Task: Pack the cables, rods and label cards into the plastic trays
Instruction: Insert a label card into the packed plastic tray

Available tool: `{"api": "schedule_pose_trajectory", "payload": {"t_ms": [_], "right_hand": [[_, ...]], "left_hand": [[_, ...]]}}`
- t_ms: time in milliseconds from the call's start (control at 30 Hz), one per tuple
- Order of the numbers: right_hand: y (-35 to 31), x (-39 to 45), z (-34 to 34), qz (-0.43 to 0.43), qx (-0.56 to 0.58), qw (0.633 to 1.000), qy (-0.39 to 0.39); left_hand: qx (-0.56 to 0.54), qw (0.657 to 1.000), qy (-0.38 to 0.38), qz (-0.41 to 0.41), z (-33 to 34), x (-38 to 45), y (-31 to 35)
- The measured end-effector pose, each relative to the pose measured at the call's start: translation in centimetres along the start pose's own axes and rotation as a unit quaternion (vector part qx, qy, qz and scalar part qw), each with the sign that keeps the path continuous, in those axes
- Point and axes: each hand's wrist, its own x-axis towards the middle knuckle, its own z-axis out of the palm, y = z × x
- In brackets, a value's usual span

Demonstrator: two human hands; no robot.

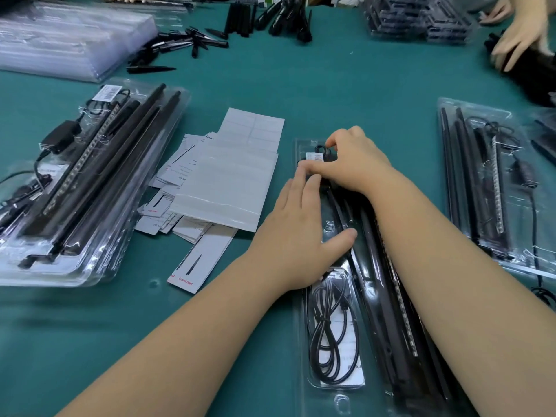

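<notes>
On the tray [301, 320], the left hand [296, 233] presses flat with straight fingers; the right hand [358, 162] pinches the cable [322, 149] at the tray's far end.

Both forearms [186, 335] bare — no sleeves, rings.

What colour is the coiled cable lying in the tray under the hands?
Black. The coiled cable sits in the clear tray over a white card; the head view shows it.
</notes>
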Motion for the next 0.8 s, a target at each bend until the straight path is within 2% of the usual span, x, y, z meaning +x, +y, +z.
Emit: {"api": "schedule_pose_trajectory", "payload": {"t_ms": [233, 467, 800], "right_hand": [[1.3, 0.1, -0.6, -0.055, 0.029, 0.997, -0.056], [1.3, 0.4, 0.0, -0.063, 0.034, 0.997, 0.035], [0.8, 2.0, 0.3, 0.03, 0.062, 0.993, 0.093]], "left_hand": [[0.025, 0.999, -0.026, 0.005, 0.0, 0.0, 0.0], [0.04, 0.999, -0.033, 0.0, 0.0, 0.1, 0.0], [0.037, 0.999, -0.01, 0.01, 0.1, 0.2, -0.3]]}}
